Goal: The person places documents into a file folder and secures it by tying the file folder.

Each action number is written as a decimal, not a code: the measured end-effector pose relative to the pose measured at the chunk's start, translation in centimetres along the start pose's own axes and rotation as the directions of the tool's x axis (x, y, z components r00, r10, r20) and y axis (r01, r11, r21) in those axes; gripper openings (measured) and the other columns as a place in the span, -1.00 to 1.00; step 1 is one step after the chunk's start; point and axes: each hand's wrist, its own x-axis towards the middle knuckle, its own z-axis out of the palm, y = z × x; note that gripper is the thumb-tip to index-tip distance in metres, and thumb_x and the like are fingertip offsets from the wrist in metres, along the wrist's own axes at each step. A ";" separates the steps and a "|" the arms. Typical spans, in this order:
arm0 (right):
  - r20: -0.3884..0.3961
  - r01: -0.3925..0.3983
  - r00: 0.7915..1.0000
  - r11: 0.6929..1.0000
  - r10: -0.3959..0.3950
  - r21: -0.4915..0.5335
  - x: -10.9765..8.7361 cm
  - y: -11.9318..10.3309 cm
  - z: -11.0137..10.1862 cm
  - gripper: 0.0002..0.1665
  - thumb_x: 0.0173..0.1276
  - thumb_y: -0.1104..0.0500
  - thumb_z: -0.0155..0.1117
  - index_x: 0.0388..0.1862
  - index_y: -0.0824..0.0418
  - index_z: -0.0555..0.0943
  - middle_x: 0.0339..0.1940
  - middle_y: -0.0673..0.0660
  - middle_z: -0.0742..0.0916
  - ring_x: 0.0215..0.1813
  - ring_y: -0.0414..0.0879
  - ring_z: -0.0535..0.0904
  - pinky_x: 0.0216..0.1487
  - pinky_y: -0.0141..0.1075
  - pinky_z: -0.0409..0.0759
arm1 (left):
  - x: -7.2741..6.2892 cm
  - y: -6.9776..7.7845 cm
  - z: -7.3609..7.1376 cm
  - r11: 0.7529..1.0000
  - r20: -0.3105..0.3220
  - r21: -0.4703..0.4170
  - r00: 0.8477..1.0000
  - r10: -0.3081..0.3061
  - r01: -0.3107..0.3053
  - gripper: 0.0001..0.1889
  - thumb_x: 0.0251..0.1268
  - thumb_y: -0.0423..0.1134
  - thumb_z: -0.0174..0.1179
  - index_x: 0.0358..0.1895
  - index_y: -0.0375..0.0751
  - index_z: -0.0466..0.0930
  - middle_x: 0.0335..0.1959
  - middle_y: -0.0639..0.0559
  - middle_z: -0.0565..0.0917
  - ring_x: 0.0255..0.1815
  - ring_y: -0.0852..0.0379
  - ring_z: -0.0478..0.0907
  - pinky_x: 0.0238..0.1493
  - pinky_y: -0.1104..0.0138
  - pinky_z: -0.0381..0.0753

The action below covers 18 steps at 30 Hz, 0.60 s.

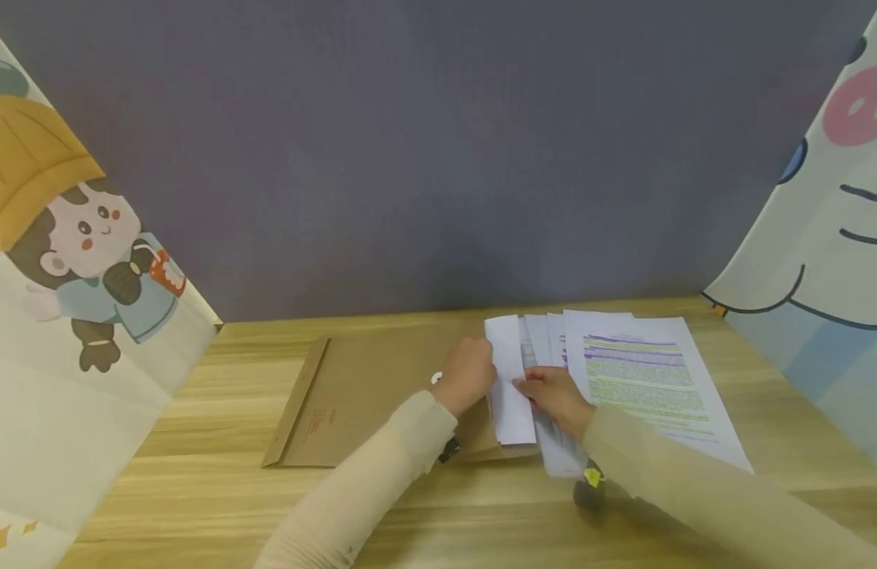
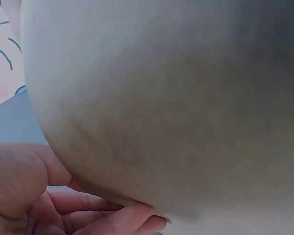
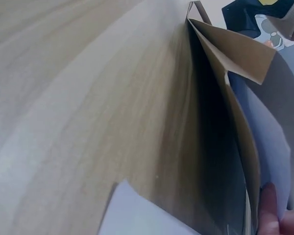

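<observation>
A brown kraft paper document envelope (image 1: 374, 395) lies flat on the table, its string-tie button partly hidden by my left hand (image 1: 468, 373). That hand's fingers pinch the envelope's right-hand edge; in the left wrist view a blurred tan surface (image 2: 152, 122) fills most of the picture above the fingers (image 2: 112, 220). White sheets of paper (image 1: 510, 395) stick out of the envelope's right end. My right hand (image 1: 558, 397) pinches these sheets between thumb and fingers. In the right wrist view the envelope mouth (image 3: 220, 63) gapes, with a sheet (image 3: 267, 132) between its layers.
More sheets, one printed page (image 1: 641, 379) with yellow and purple highlighting, lie fanned to the right. A dark grey panel (image 1: 438, 158) rises behind the wooden table (image 1: 197, 442). Cartoon-printed cloth (image 1: 76, 261) borders both sides. A small dark device (image 1: 588, 494) shows below my right wrist.
</observation>
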 end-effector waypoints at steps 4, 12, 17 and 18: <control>-0.002 -0.009 1.000 1.000 0.009 -0.009 0.0 0.0 0.3 -0.71 0.30 0.26 0.19 -0.12 0.48 0.54 -0.43 0.05 0.64 -0.43 -0.22 0.47 -0.38 -0.39 0.45 | -0.1 -0.1 0.0 1.000 -0.003 0.005 1.000 -0.005 0.005 -0.93 0.12 -0.38 0.18 -0.46 -0.28 0.58 -0.51 -0.09 0.62 -0.52 0.04 0.51 -0.53 0.27 0.50; 0.015 -0.010 1.000 0.998 0.009 0.060 0.4 0.4 0.8 -0.67 0.29 0.29 0.18 -0.05 0.51 0.53 -0.38 0.04 0.68 -0.41 -0.26 0.52 -0.38 -0.44 0.51 | -0.1 -0.1 -0.5 1.000 0.000 -0.001 1.000 -0.006 0.006 -0.94 0.12 -0.38 0.17 -0.45 -0.29 0.58 -0.50 -0.08 0.62 -0.53 0.07 0.48 -0.56 0.31 0.45; 0.025 0.006 1.000 0.995 -0.009 0.098 0.5 0.6 1.1 -0.69 0.29 0.31 0.18 -0.07 0.52 0.53 -0.47 -0.02 0.66 -0.45 -0.27 0.53 -0.42 -0.46 0.52 | -0.3 0.0 -0.9 1.000 -0.009 0.009 1.000 -0.004 0.005 -0.94 0.09 -0.37 0.18 -0.48 -0.28 0.58 -0.49 -0.08 0.63 -0.53 0.06 0.49 -0.56 0.30 0.46; 0.032 0.010 0.999 0.995 -0.013 0.103 0.5 0.6 1.2 -0.68 0.29 0.31 0.17 -0.06 0.53 0.53 -0.47 -0.02 0.66 -0.45 -0.27 0.53 -0.42 -0.46 0.53 | -0.3 0.0 -0.9 1.000 -0.009 0.015 1.000 -0.001 0.001 -0.93 0.09 -0.37 0.19 -0.49 -0.28 0.58 -0.49 -0.08 0.64 -0.52 0.06 0.50 -0.56 0.29 0.46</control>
